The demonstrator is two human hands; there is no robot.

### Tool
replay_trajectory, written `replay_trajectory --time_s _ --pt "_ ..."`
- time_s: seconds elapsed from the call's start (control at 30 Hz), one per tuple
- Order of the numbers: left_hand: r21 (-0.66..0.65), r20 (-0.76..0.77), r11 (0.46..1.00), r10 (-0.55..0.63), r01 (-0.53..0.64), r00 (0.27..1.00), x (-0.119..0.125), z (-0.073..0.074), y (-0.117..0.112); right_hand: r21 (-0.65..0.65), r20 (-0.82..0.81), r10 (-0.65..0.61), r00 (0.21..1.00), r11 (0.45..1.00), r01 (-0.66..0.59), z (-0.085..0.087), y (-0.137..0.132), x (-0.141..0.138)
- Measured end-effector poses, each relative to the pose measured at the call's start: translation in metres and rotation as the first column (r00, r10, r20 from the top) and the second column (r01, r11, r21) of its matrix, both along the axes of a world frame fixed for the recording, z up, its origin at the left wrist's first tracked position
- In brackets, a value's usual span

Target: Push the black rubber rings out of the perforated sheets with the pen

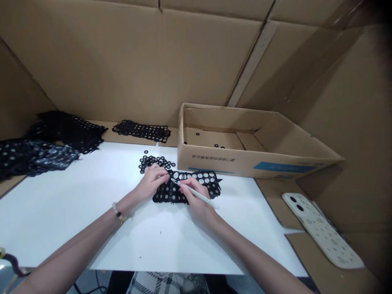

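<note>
**Some rings loose, more sheets heaped to my left**

The black perforated sheet (168, 195) lies flat on the white board (61, 212) right in front of me, its rows of round holes showing pale through the black and its edges ragged and pointed. My right hand (197, 200) is closed in a pen grip on a white pen-shaped tool (199, 195), with the tip by the sheet's left end. My left hand (151, 181) is curled down at that same end, fingers close to the tool's tip, though I can't tell whether they are pinching anything.

Just beyond them lies a loose cluster of small black rings (153, 162), separate from the sheet, with a few sitting apart. More of the black rings (216, 145) lie on the floor of the open cardboard box (245, 161).

As things lie, only those rings are loose. Much more sheet remains: two dark, holed heaps (65, 130) sit at the far left, and a narrower black strip (141, 131) rests on the cardboard ledge behind the board. I can't tell how many layers they hold. Off to the right lies a white perforated panel (321, 230).
</note>
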State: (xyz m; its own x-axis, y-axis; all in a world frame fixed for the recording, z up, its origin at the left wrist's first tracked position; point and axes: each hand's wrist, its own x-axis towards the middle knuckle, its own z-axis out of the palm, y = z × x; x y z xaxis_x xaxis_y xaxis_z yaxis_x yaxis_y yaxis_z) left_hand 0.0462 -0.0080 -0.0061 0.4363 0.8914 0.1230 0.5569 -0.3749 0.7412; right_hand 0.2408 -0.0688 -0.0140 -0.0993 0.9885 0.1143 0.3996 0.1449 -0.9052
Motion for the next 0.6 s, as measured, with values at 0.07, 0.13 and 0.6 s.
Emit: replay_trajectory --time_s 0.07,0.13,0.6 --pt "-0.072 0.136 0.986 0.161 -0.152 0.978 -0.007 -0.001 0.010 -0.028 -0.018 -0.011 1.000 1.000 0.010 -0.001 0.000 0.000" --pt "-0.122 0.224 0.930 0.366 -0.347 0.903 -0.018 0.000 0.022 -0.048 -0.038 -0.008 0.999 0.999 0.006 -0.002 -0.001 0.000" --pt "0.294 -0.209 0.878 0.445 -0.378 0.871 -0.045 -0.004 0.035 -0.058 -0.049 0.029 0.998 0.998 -0.032 0.001 -0.003 0.001"
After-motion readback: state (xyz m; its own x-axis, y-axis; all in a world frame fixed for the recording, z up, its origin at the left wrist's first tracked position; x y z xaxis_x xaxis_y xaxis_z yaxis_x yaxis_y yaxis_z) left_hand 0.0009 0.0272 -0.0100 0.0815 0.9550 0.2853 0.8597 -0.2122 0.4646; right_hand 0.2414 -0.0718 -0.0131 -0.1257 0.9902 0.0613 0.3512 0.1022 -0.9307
